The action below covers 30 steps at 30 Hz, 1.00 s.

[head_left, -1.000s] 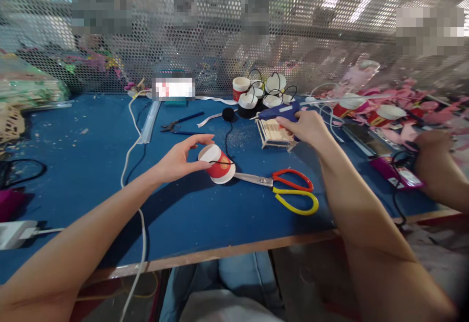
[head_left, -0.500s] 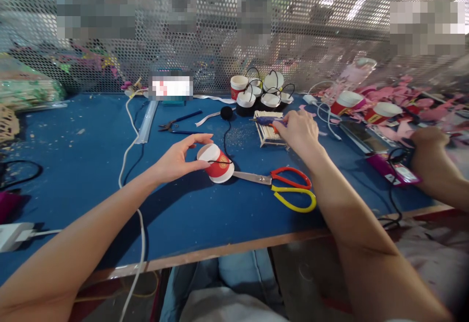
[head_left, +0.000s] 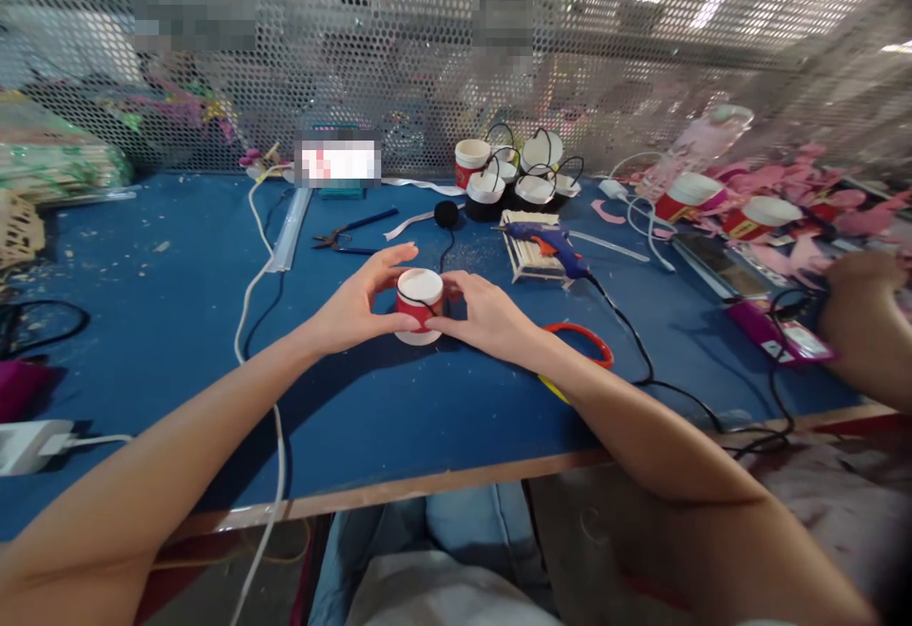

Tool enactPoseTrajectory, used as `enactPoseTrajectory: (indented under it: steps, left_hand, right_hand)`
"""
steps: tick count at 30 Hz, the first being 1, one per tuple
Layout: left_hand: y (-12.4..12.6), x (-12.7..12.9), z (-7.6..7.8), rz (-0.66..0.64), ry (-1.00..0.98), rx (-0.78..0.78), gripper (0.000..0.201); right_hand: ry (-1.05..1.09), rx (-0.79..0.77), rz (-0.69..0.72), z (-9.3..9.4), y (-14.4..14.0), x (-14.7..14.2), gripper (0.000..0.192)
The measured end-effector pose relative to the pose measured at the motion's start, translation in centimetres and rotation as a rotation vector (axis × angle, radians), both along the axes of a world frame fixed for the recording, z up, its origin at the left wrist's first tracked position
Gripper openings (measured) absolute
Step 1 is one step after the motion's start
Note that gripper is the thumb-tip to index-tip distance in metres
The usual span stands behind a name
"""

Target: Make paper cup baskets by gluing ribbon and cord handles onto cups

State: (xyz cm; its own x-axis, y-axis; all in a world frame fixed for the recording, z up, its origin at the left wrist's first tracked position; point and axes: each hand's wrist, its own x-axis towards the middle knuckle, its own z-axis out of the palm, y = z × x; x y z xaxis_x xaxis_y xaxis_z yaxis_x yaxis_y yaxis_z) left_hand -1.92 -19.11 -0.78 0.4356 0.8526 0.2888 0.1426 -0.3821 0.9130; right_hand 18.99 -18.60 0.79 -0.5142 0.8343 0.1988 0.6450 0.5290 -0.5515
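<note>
Both hands are clamping the upright red cup (head_left: 419,306) between them; left hand (head_left: 356,308) leftward, right hand (head_left: 483,314) rightward, equally near.

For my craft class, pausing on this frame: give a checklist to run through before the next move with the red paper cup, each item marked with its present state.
1. Red paper cup held by both hands, left hand and right hand: ok.
2. Cup upside down on the blue table: ok.
3. Black wire lying over the cup: ok; glued or not: cannot tell.
4. Glue gun parked on the stick rack: ok.
5. Scissors clear of the arms: not ok, under the right forearm.
</note>
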Motion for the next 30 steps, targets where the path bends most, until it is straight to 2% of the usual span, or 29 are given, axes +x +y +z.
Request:
enactPoseTrajectory:
  steps: [5, 7, 9, 13, 19, 21, 26, 30]
  left_hand:
    - [0.2, 0.7, -1.9, 0.091, -0.021, -0.130, 0.099]
    - [0.4, 0.8, -2.4, 0.109, -0.034, -0.180, 0.100]
    - [0.4, 0.9, -2.6, 0.115, -0.054, -0.211, 0.092]
    - [0.1, 1.0, -2.0, 0.145, -0.042, -0.209, 0.069]
    - [-0.9, 1.4, -0.4, 0.108, -0.057, -0.227, 0.054]
    - [-1.1, 1.5, -0.2, 0.095, -0.076, -0.262, 0.052]
    - [-1.3, 1.6, -0.2, 0.074, -0.070, -0.352, 0.049]
    - [-1.4, 1.7, -0.2, 0.082, -0.063, -0.367, 0.051]
  right_hand:
    - [0.082, -0.067, -0.055, -0.8, 0.1, -0.2, 0.046]
    - [0.108, -0.061, -0.069, -0.9, -0.1, -0.3, 0.038]
    - [0.120, -0.022, -0.068, -0.9, -0.3, -0.4, 0.029]
    - [0.166, 0.084, -0.045, -0.6, -0.8, -0.5, 0.015]
    - [0.272, 0.179, 0.062, 0.1, -1.6, -0.3, 0.009]
    - [0.334, 0.156, 0.080, 0.3, -2.0, -0.1, 0.009]
    - [0.469, -0.036, 0.001, 0.7, -2.5, 0.4, 0.011]
    - [0.499, -0.024, -0.018, 1.0, -2.4, 0.6, 0.009]
